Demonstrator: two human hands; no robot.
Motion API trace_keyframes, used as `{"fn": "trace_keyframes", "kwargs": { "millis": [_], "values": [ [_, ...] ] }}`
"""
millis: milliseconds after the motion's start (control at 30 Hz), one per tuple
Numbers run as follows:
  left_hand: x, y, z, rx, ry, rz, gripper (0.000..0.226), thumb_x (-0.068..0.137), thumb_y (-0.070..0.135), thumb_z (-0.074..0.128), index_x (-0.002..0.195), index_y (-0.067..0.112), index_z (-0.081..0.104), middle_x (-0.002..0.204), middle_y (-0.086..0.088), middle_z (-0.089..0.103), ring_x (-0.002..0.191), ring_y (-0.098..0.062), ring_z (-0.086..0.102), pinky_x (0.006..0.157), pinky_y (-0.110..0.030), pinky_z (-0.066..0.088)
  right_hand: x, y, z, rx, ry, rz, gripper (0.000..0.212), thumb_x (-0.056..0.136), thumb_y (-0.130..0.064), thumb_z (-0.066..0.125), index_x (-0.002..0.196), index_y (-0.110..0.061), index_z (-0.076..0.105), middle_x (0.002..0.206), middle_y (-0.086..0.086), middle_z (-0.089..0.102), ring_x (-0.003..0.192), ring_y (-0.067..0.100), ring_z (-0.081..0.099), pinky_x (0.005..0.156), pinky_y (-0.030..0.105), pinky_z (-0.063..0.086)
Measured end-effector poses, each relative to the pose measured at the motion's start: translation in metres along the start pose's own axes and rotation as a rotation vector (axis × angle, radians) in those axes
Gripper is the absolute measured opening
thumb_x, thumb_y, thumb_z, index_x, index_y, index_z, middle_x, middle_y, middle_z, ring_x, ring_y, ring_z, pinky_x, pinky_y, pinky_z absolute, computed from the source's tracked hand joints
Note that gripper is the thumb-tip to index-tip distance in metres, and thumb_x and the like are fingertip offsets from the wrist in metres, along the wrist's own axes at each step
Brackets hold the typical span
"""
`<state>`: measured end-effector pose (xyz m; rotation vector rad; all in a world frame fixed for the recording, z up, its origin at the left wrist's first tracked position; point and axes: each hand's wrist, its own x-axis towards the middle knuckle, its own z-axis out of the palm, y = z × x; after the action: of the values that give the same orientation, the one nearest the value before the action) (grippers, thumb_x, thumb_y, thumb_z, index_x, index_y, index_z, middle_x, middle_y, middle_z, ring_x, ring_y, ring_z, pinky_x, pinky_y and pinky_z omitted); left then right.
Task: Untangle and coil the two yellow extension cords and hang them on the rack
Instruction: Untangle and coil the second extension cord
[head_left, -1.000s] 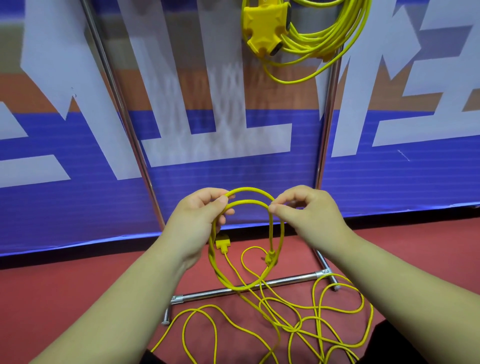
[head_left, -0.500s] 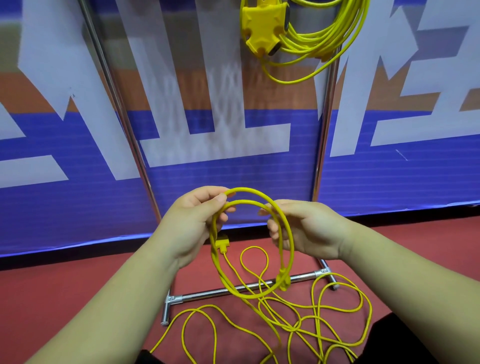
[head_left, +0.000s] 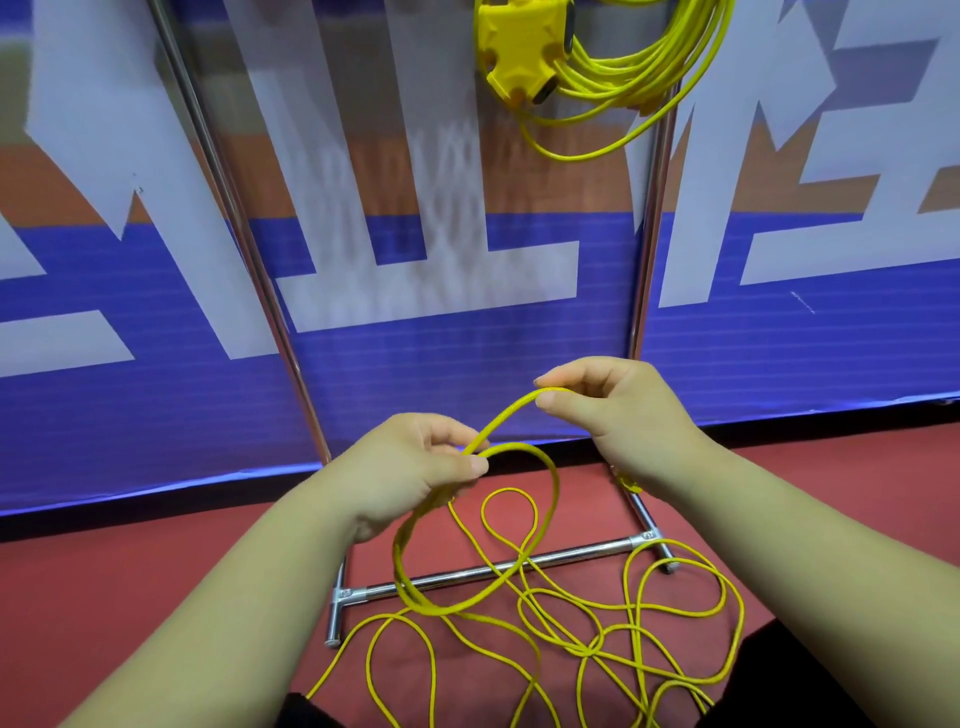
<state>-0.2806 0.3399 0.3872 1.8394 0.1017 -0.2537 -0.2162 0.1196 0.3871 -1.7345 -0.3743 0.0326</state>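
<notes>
The left hand (head_left: 410, 467) pinches a small coil of the yellow cord (head_left: 524, 540) while the right hand (head_left: 613, 410) pinches its next stretch, the rest tangled on the red floor (head_left: 156, 571).

Bright, even light fills the scene, so colours are saturated and the red floor (head_left: 130, 597) shows only faint, soft shadows. The chrome rack (head_left: 457, 576) carries thin pale glints. The banner (head_left: 779, 353) looks soft, with a rippled moiré patch mid-frame. Wide-angle distortion bows the poles toward the edges. The yellow cord (head_left: 556, 488) stays fairly crisp.
</notes>
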Motion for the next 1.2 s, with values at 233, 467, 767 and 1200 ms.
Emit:
{"fn": "trace_keyframes", "kwargs": {
  "millis": [233,467,767,1200],
  "values": [
    [0.001,0.0,-0.006,-0.224,-0.097,-0.092,0.033,0.089,0.015,0.072,0.121,0.012,0.067,0.089,-0.01,0.07,0.075,-0.019,0.065,0.084,-0.041,0.052,0.004,0.001,-0.008,-0.01,0.069,0.002,0.006,0.085,-0.021,0.079,0.09,-0.022,0.078,0.084,-0.005,0.076,0.08,0.007,0.069,0.078,0.022,0.052],
    [0.009,-0.002,-0.007,-0.47,0.218,-0.141,0.021,0.1,0.018,0.056,0.109,0.015,0.075,0.077,0.001,0.065,0.066,-0.012,0.061,0.07,-0.035,0.054,0.0,0.009,-0.013,-0.015,-0.09,0.08,0.004,0.087,-0.014,0.075,0.088,-0.017,0.078,0.078,0.0,0.074,0.069,0.006,0.062,0.075,0.026,0.049],
    [0.013,-0.001,-0.015,-0.383,0.399,0.062,0.021,0.102,0.014,0.054,0.114,0.013,0.072,0.074,0.003,0.063,0.061,-0.007,0.054,0.061,-0.023,0.042,0.001,0.025,-0.013,-0.267,-0.223,0.206,0.006,0.082,-0.012,0.078,0.079,-0.017,0.076,0.075,0.007,0.075,0.068,0.014,0.066,0.078,0.048,0.058],
    [0.01,-0.006,0.0,-0.243,0.342,0.076,0.019,0.101,0.01,0.056,0.111,0.01,0.072,0.074,0.001,0.064,0.059,-0.011,0.051,0.06,-0.027,0.041,-0.004,0.028,0.004,-0.298,-0.142,0.224,0.009,0.077,-0.02,0.084,0.074,-0.022,0.076,0.058,-0.006,0.064,0.055,0.014,0.05,0.059,0.03,0.042]
  ]
}}
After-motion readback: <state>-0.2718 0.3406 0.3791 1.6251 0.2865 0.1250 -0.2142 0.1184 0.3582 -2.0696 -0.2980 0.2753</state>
